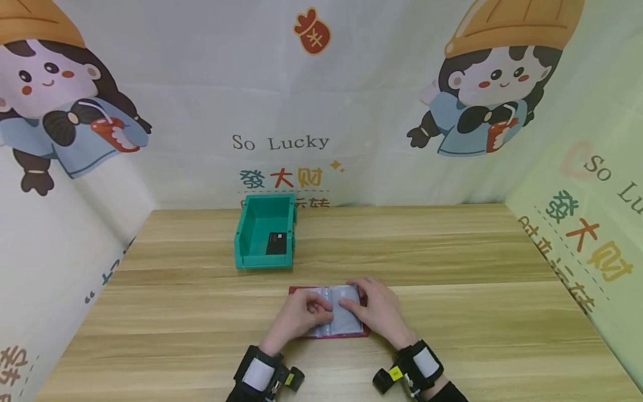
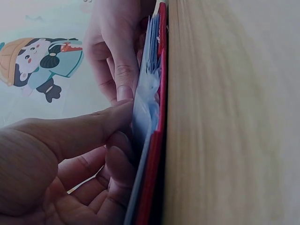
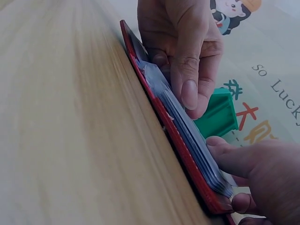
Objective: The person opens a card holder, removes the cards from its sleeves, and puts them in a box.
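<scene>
A red-covered card holder lies spread on the table, its clear plastic sleeves stacked thicker on the right half. My right hand grips that right half. Its thumb presses the top sleeve, while its other fingers curl at the outer edge of the cover. Over the left half and the fold is my left hand, fingers curled. Its thumb and forefinger come together right at the sleeves in the left wrist view; I cannot tell whether they pinch a sleeve.
Behind the card holder, to its left, a green plastic bin stands near the table's back edge. Inside it is a black card. Printed cloth walls border the wooden table at the back and sides.
</scene>
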Demonstrator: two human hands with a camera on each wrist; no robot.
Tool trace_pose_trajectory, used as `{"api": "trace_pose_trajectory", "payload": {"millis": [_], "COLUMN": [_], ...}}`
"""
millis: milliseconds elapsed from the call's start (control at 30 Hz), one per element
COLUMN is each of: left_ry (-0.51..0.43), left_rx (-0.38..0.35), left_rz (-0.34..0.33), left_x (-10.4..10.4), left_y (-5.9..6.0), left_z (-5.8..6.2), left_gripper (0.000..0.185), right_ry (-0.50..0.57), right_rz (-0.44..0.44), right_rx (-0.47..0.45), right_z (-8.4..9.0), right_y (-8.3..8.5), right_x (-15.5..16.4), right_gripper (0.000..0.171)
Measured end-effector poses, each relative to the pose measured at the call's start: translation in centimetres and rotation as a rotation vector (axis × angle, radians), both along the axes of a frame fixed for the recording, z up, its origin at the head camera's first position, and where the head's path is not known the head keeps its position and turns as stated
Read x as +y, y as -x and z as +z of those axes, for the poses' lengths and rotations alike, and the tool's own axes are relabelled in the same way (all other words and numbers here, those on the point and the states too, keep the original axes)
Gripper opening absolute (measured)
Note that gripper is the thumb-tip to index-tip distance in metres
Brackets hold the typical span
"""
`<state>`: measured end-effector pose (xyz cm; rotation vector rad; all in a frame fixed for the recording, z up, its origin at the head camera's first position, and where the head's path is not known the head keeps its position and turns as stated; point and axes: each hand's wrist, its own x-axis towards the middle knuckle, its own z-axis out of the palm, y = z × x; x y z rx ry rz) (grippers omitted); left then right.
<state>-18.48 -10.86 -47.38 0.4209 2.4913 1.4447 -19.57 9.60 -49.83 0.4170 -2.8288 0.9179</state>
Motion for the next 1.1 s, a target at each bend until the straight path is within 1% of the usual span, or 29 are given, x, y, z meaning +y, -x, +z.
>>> {"api": "trace_pose_trajectory", "payload": {"millis": [167, 267, 367, 467, 600, 700, 767, 933, 1000, 1100], "left_ry": [0.001, 0.002, -0.004, -0.012, -0.009, -0.004, -0.020, -0.052, -0.025, 0.030], "left_rx": [-0.007, -0.001, 0.003, 0.003, 0.012, 0.016, 0.020, 0.036, 0.059, 0.107], "left_rz": [0.003, -0.001, -0.002, 0.001, 0.009, 0.036, 0.059, 0.162, 0.208, 0.247], "left_x": [0.1, 0.0, 0.0, 0.1, -0.1, -0.3, -0.5, -1.0, -1.1, -1.2], "left_y": [0.0, 0.0, 0.0, 0.0, 0.0, 0.2, 0.2, 0.4, 0.4, 0.3], "left_z": [0.1, 0.0, 0.0, 0.0, -0.2, -0.4, -0.6, -0.5, -0.3, 0.0], "left_gripper": [0.008, 0.008, 0.009, 0.008, 0.008, 0.011, 0.013, 0.014, 0.014, 0.013], "right_ry": [0.051, 0.085, 0.120, 0.158, 0.196, 0.220, 0.240, 0.269, 0.264, 0.240], "right_rz": [-0.022, -0.033, -0.039, -0.025, 0.011, 0.029, 0.046, 0.106, 0.125, 0.146], "right_rx": [0.010, 0.021, 0.034, 0.070, 0.131, 0.162, 0.185, 0.305, 0.363, 0.438], "right_z": [-0.2, -0.3, -0.6, -0.8, -1.1, -1.3, -1.5, -1.8, -1.9, -1.9], "right_y": [-0.1, -0.2, -0.3, -0.5, -0.9, -1.2, -1.3, -1.4, -1.4, -1.3], "right_x": [-0.1, -0.1, 0.1, 0.3, 0.5, 0.5, 0.5, 0.6, 0.6, 0.7], "right_gripper": [0.043, 0.040, 0.029, 0.018, 0.011, 0.010, 0.011, 0.012, 0.011, 0.010]}}
